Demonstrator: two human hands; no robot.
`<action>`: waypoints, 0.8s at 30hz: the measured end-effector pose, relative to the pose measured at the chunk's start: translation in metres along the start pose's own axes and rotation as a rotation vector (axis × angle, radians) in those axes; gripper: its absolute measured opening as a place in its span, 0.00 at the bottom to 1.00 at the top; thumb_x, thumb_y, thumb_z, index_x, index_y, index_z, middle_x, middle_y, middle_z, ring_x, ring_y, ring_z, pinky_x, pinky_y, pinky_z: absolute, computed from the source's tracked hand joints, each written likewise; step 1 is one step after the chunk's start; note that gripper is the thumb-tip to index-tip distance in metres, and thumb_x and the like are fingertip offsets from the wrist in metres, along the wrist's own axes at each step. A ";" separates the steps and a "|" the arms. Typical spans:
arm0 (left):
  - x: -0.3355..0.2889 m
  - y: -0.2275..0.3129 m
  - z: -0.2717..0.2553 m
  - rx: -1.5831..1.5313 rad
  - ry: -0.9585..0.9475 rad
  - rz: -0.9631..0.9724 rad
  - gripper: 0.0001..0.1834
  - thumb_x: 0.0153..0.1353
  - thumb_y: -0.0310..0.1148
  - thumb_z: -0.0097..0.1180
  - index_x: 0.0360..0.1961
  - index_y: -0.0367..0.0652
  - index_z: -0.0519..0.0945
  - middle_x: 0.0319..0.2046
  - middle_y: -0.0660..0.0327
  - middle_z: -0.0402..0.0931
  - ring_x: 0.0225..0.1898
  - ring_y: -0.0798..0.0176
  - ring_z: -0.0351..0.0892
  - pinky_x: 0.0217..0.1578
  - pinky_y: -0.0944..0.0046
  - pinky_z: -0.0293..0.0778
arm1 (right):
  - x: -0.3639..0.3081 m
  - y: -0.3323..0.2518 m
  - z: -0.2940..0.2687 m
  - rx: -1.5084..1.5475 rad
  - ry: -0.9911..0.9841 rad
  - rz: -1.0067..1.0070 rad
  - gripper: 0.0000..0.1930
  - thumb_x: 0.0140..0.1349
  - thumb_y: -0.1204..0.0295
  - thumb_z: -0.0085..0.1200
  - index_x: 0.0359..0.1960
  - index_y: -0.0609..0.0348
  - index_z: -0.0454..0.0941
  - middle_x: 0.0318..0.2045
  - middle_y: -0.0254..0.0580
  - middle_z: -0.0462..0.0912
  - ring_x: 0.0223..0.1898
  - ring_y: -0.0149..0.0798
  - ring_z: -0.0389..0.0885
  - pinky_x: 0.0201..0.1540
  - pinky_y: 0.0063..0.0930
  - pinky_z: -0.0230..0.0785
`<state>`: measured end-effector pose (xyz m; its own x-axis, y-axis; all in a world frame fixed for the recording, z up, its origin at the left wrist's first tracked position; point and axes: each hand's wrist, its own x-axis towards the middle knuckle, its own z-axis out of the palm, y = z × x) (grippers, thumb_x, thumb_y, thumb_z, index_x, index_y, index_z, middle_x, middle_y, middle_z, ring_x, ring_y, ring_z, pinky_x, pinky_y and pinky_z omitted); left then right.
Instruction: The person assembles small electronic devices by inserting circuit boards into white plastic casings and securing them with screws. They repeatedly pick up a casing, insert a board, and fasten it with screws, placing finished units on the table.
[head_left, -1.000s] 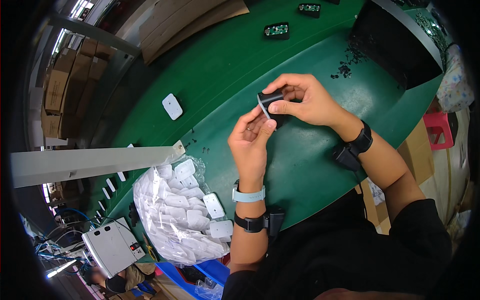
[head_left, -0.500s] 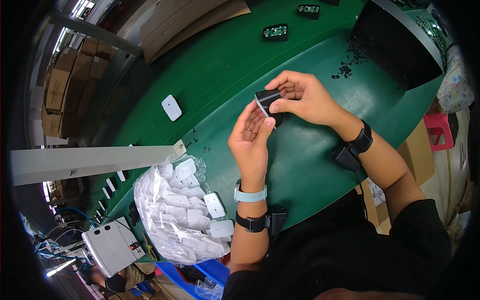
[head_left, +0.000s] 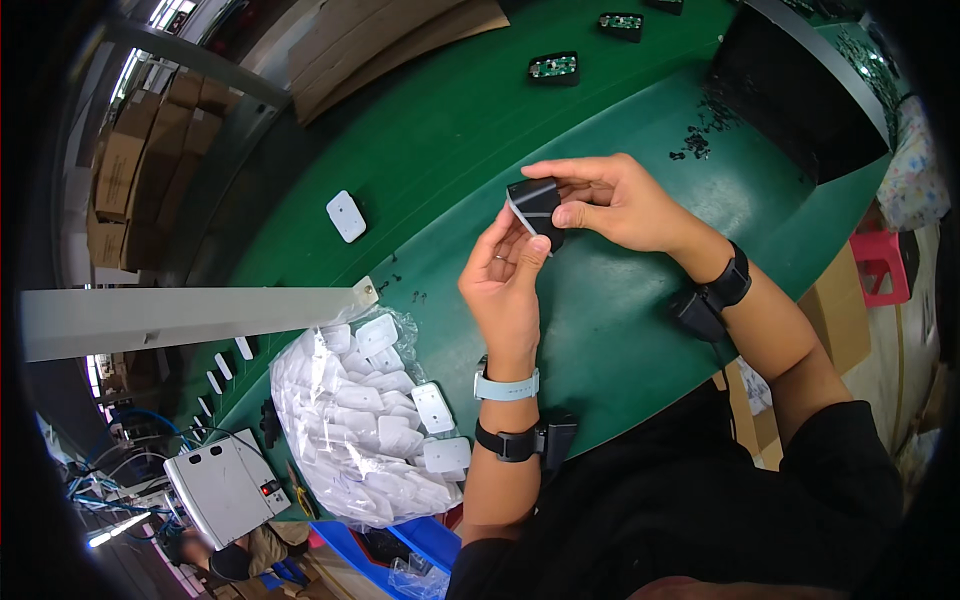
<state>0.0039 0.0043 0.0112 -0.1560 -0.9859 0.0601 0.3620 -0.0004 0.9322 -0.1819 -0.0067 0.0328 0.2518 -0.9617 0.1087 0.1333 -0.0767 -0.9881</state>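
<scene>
A black plastic housing with a white cover plate [head_left: 534, 203] is held between both hands above the green work surface. My left hand [head_left: 505, 290] is closed on its white side, with the thumb over the lower edge. From the right, my right hand [head_left: 630, 210] grips the black side, its thumb in front and its fingers stretched over the top edge. The palm-side fingers are partly hidden behind the housing. Near my left forearm, a clear plastic bag [head_left: 330, 440] bulges with white cover plates, and a few such as this plate [head_left: 432, 408] lie at its mouth.
Black housings with green circuit boards [head_left: 554, 68] lie on the green belt [head_left: 430, 130], along with a white-covered piece [head_left: 346, 216]. Small black parts [head_left: 692, 146] are scattered beside a black bin [head_left: 780, 85]. A metal bar [head_left: 200, 318] juts in from the left, above a white machine box [head_left: 226, 488].
My right thumb has slid slightly right on the housing, and the right fingers have straightened along its top. The left hand keeps its hold. The whole view has shifted a little.
</scene>
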 end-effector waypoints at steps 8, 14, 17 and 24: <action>0.001 -0.002 -0.002 -0.006 -0.007 0.028 0.27 0.60 0.15 0.62 0.61 0.30 0.73 0.54 0.50 0.78 0.53 0.59 0.80 0.49 0.64 0.80 | -0.001 0.001 0.000 -0.072 -0.010 -0.084 0.24 0.63 0.80 0.60 0.62 0.65 0.73 0.55 0.46 0.81 0.53 0.36 0.81 0.57 0.32 0.76; 0.002 0.001 -0.001 0.041 -0.025 0.042 0.25 0.60 0.14 0.61 0.60 0.30 0.74 0.55 0.52 0.76 0.52 0.59 0.81 0.49 0.64 0.81 | -0.002 0.003 0.004 -0.002 0.053 -0.093 0.22 0.61 0.81 0.62 0.59 0.63 0.77 0.50 0.45 0.84 0.50 0.34 0.82 0.56 0.30 0.76; 0.002 -0.004 -0.004 0.040 -0.037 0.057 0.24 0.59 0.14 0.61 0.58 0.30 0.75 0.54 0.52 0.76 0.52 0.59 0.81 0.49 0.64 0.81 | -0.002 0.003 0.001 -0.056 0.035 -0.094 0.22 0.61 0.81 0.62 0.58 0.63 0.78 0.51 0.46 0.83 0.51 0.34 0.82 0.56 0.30 0.76; 0.004 -0.009 -0.005 0.116 -0.061 0.140 0.23 0.58 0.13 0.61 0.57 0.30 0.77 0.55 0.53 0.75 0.52 0.59 0.79 0.50 0.64 0.81 | -0.001 0.003 -0.004 -0.048 -0.017 -0.073 0.22 0.61 0.83 0.60 0.59 0.64 0.76 0.56 0.46 0.80 0.55 0.39 0.81 0.59 0.34 0.75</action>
<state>0.0050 -0.0007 0.0010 -0.1681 -0.9631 0.2104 0.2762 0.1588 0.9479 -0.1856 -0.0066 0.0295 0.2592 -0.9486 0.1816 0.1059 -0.1590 -0.9816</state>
